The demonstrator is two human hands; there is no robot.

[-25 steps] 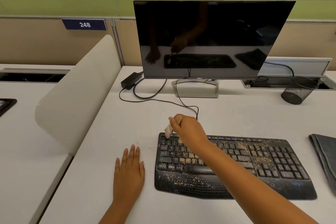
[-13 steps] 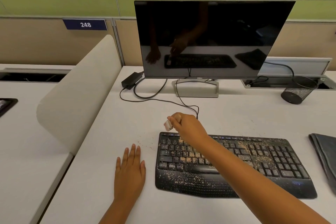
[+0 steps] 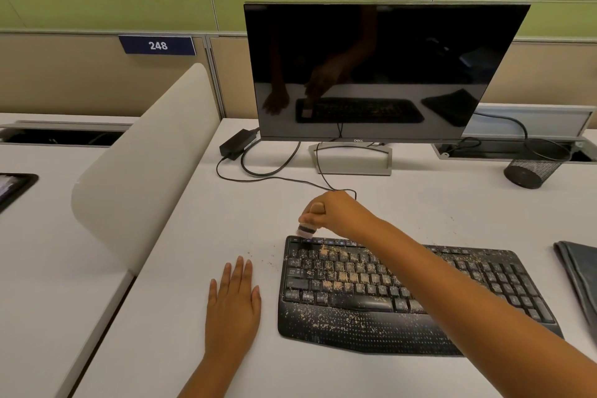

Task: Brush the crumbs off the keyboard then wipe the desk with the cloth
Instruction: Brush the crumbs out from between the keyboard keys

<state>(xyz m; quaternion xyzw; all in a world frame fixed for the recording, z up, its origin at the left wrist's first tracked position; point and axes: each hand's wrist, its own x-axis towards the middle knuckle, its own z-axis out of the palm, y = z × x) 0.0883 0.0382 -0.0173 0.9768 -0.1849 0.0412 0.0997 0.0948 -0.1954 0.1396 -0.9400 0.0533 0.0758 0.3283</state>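
A black keyboard (image 3: 403, 307) lies on the white desk (image 3: 181, 268), covered with tan crumbs over its keys and palm rest. My right hand (image 3: 339, 215) grips a small brush (image 3: 307, 229) with a wooden handle, its bristles touching the keyboard's top left corner. My left hand (image 3: 234, 297) rests flat on the desk just left of the keyboard, fingers straight. A folded dark grey cloth (image 3: 580, 275) lies at the desk's right edge. A few crumbs (image 3: 269, 260) are scattered on the desk beside the keyboard's left side.
A dark monitor (image 3: 384, 71) on a silver stand sits behind the keyboard, with cables (image 3: 274, 176) and a power brick (image 3: 237, 142) on the desk. A black mesh cup (image 3: 533, 168) stands at the back right. A curved white divider (image 3: 139, 165) borders the desk's left side.
My right hand lifted the brush off the keys, then brought it back down at the keyboard's top left corner. My left hand has stayed flat on the desk.
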